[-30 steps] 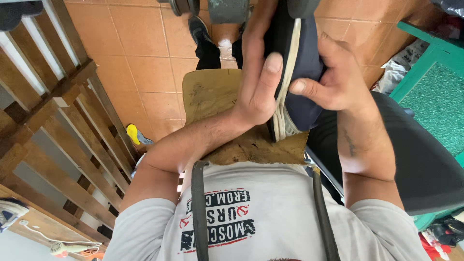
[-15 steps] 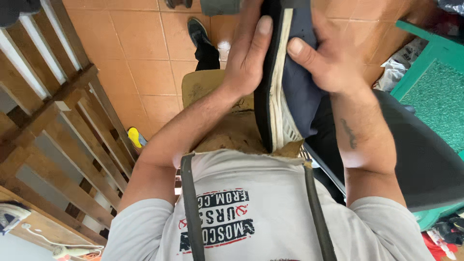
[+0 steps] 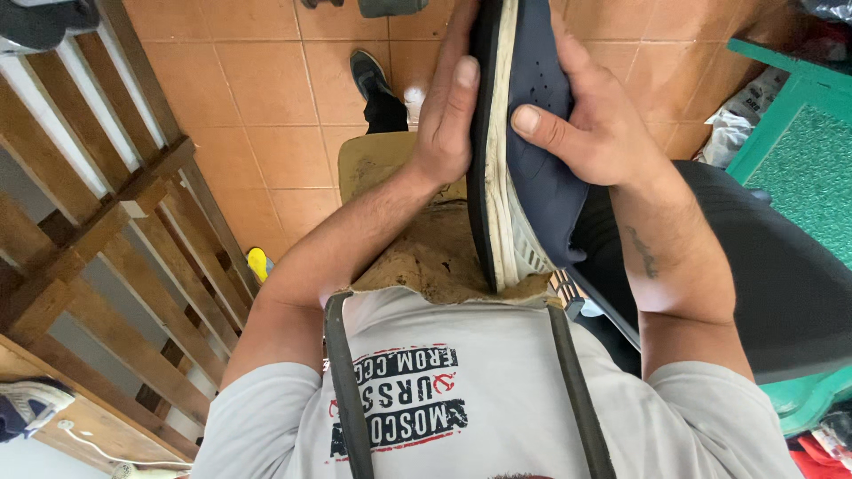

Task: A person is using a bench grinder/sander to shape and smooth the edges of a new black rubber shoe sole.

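Observation:
A dark blue sneaker (image 3: 537, 168) with a white, dirty midsole and a black outsole stands on edge over my lap, heel resting on a stained brown apron (image 3: 426, 257). My left hand (image 3: 448, 115) lies flat against the black sole side, fingers stretched up along it. My right hand (image 3: 595, 124) grips the blue upper from the other side, thumb pressed onto the fabric near the midsole. The toe of the shoe runs out of the top of the view.
A wooden slatted rack (image 3: 106, 239) fills the left, with another shoe (image 3: 27, 408) on its lower shelf. A dark chair seat (image 3: 781, 275) and a green table (image 3: 799, 151) are on the right. My black shoe (image 3: 368, 75) rests on the orange tiled floor.
The sneaker has been raised and turned more on edge, closer to the camera. My left hand slid up flat along the sole; my right hand shifted its grip on the upper.

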